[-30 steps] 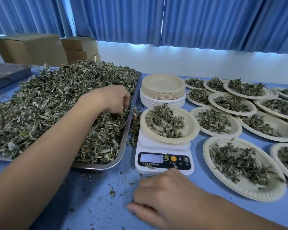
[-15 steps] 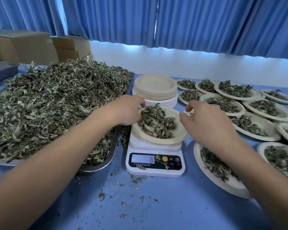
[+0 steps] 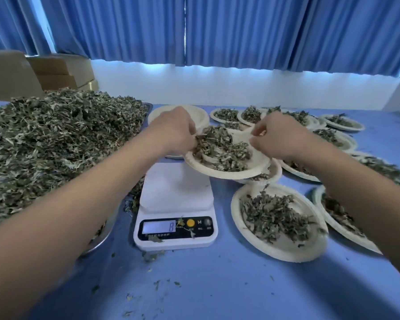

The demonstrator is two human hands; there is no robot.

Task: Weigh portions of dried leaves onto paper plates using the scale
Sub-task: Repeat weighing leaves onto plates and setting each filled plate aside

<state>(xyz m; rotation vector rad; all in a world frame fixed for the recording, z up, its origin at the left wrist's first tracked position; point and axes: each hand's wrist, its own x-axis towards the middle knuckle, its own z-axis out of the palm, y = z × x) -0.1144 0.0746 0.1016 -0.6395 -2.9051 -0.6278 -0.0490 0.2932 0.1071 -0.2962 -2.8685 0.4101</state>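
Note:
A paper plate (image 3: 231, 173) heaped with dried leaves (image 3: 222, 150) hangs in the air above and to the right of the white scale (image 3: 176, 204). My left hand (image 3: 173, 132) grips its left rim and my right hand (image 3: 275, 137) grips its right rim. The scale's platform is bare and its display shows 8. A big pile of dried leaves (image 3: 51, 137) fills the metal tray (image 3: 99, 236) on the left.
A stack of unused paper plates (image 3: 200, 114) sits behind the scale, partly hidden by my left hand. Several filled plates (image 3: 280, 218) cover the right side of the blue table (image 3: 217, 285). Cardboard boxes (image 3: 60, 70) stand at the back left. Leaf crumbs dot the table front.
My left hand left the tray and my right hand rose from the table; both took the plate's rims. The plate has come up off the scale and shifted right.

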